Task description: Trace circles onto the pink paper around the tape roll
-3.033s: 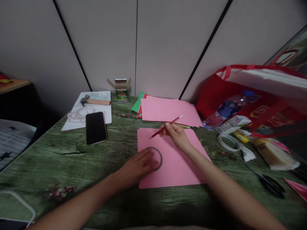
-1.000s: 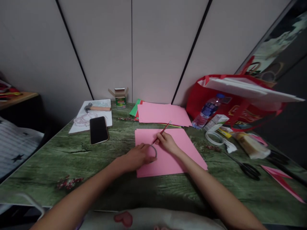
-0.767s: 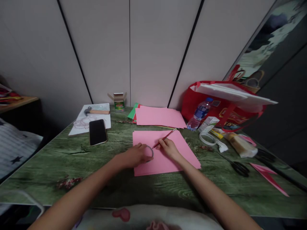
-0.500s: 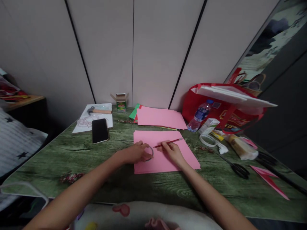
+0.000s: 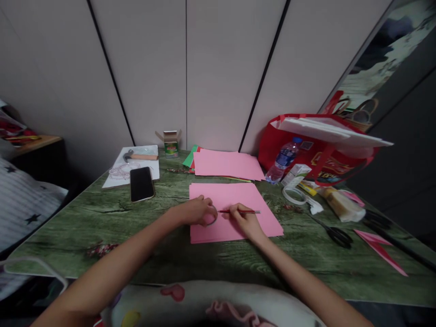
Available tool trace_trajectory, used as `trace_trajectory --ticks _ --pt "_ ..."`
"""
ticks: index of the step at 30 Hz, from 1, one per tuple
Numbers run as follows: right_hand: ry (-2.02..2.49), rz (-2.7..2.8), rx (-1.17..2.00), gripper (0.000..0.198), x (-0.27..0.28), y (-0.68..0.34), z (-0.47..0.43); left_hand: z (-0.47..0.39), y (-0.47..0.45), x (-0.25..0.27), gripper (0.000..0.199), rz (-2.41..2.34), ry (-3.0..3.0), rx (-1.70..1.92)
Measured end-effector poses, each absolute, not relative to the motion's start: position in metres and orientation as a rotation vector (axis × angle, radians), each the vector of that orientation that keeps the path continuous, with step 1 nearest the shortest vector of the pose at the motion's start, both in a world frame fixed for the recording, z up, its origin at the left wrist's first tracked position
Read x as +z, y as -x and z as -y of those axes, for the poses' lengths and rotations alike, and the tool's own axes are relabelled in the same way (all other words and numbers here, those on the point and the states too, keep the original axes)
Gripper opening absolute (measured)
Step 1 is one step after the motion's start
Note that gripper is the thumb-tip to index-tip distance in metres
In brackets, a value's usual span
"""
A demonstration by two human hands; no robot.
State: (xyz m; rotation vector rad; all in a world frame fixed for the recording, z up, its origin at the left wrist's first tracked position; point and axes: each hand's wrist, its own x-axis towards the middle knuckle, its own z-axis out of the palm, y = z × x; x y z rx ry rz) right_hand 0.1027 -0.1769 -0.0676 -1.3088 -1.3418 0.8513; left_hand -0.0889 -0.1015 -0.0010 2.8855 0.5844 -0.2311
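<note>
A small stack of pink paper (image 5: 235, 194) lies in front of me on the table. On its left part rests a thin dark ring (image 5: 216, 215), and my left hand (image 5: 199, 210) has its fingers closed over it, hiding most of its left side. My right hand (image 5: 245, 222) grips a red pencil (image 5: 251, 211) that lies almost level, its tip pointing left at the ring's right edge. I cannot tell whether the tip touches the paper or if a line is drawn there.
Behind is more pink paper (image 5: 228, 164). A phone (image 5: 142, 184), a hammer (image 5: 145, 157) and a small open box (image 5: 170, 144) stand left. On the right are a water bottle (image 5: 283, 160), a tape roll (image 5: 293, 196), scissors (image 5: 335, 235), folded pink paper (image 5: 381, 252) and a red bag (image 5: 269, 141).
The pencil has swung from a slant to nearly level, its rear end lower. My left hand keeps its place on the ring. The whole view has shifted slightly.
</note>
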Motion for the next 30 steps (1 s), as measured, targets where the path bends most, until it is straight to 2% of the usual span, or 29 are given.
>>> trace_trajectory --ticks 8,15,17,22,30 --pt "1.386 1.42 0.711 0.032 -0.068 -0.078 0.22 0.096 0.094 0.0 0.031 -0.492 -2.87 -0.225" --pt "1.259 1.754 0.603 0.013 -0.063 -0.066 0.234 0.086 0.089 -0.001 0.047 -0.456 -2.892 -0.319" --pt "1.176 1.872 0.597 0.013 -0.058 -0.064 0.236 0.082 0.089 -0.001 0.051 -0.448 -2.879 -0.35" --pt "1.079 2.143 0.529 0.029 -0.047 -0.055 0.231 0.072 0.09 -0.003 0.063 -0.412 -2.826 -0.437" --pt "1.186 2.432 0.033 0.022 -0.058 -0.021 0.205 0.054 0.089 -0.007 0.07 -0.371 -2.721 -0.493"
